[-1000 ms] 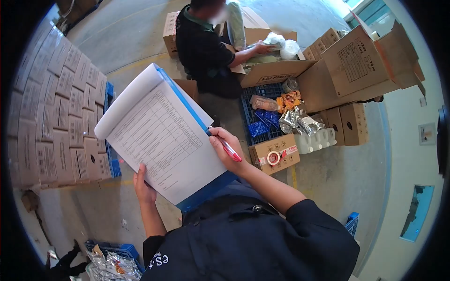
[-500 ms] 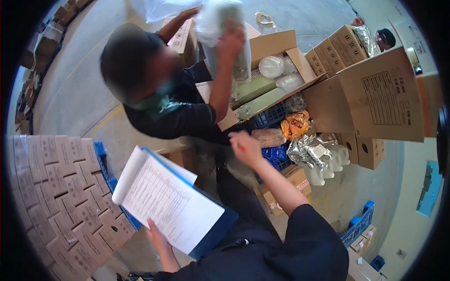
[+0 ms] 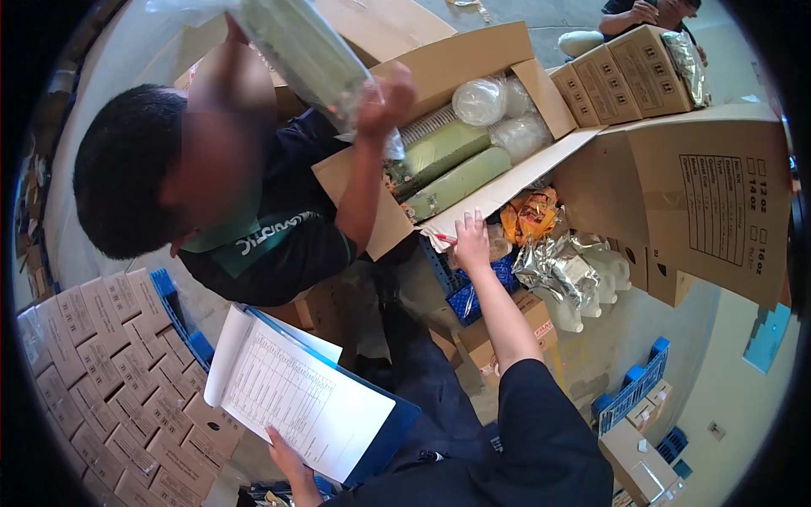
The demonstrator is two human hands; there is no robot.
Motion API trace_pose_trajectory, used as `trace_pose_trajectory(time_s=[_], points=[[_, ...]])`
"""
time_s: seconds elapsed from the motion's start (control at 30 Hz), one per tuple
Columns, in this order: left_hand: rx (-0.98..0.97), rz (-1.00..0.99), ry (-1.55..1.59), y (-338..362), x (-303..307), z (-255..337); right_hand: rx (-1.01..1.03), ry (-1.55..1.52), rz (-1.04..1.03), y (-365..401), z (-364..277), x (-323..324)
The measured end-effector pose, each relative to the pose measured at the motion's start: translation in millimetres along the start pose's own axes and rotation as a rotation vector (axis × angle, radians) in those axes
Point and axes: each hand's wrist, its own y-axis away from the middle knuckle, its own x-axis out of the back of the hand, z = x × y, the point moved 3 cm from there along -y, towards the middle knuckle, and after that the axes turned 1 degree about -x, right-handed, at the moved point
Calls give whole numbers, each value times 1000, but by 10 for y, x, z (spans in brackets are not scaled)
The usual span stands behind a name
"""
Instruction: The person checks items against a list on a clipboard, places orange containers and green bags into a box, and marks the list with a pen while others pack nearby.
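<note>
Red pen (image 3: 444,238) in right hand (image 3: 471,243), clipboard (image 3: 387,441) in left hand (image 3: 285,453); carton (image 3: 718,198): "12 oz".

Three green sleeves (image 3: 439,152), one open carton (image 3: 473,57), one clipboard (image 3: 394,426), one red pen (image 3: 442,238).

One cam only, head-worn, looking fwd and steeply down past the wearer's dark-clothed chest. Fisheye lens: round dark rim, edges bent. Close range: left hand (image 3: 283,446) w/ blue clipboard (image 3: 384,439) sits at frame bottom. Right hand (image 3: 471,242) w/ thin red pen (image 3: 444,238) is mid-frame by the open brown cardboard box (image 3: 473,59). Grey concrete floor (image 3: 642,329) lies further out.
</note>
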Motion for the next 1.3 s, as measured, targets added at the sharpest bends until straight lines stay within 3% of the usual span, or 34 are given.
trace_pose_trajectory(time_s=[0.2, 0.5, 0.57, 0.7, 0.77, 0.8, 0.87, 0.93, 0.97, 1.07, 1.17, 1.3], points=[[-16, -70, 37, -63, -33, 7, 59, 33, 40, 58, -4, 93], [-66, -189, 23, -183, 273, -185, -7, 15, 87, 428, -262, 326], [-81, -226, 11, -180, 336, -216, -59, -190, 113, 639, -340, 327], [-129, -259, 56, -161, 616, -349, 34, -455, 325, 1268, -681, 584], [-181, -312, 102, -148, 765, -395, -257, -1053, -20, 1625, -883, 638], [-224, -343, 128, -113, 884, -397, -102, -1412, 57, 1821, -1015, 652], [-327, -306, 62, -222, 1229, -490, -51, -1745, -33, 2412, -1433, 1136], [-307, -292, 58, 26, 1525, -307, -6, -1846, 22, 3071, -1962, 1767], [-351, -321, 71, 89, 1689, -248, 10, -1830, -37, 3430, -2247, 2039], [-522, -388, 128, 374, 2151, -36, 255, -1805, 116, 4158, -2795, 2615], [-651, -516, 142, 672, 2362, 169, 654, -1460, 323, 4645, -3005, 2886], [-721, -703, 162, 927, 2495, 165, 592, -1397, 338, 5036, -3145, 3046]])
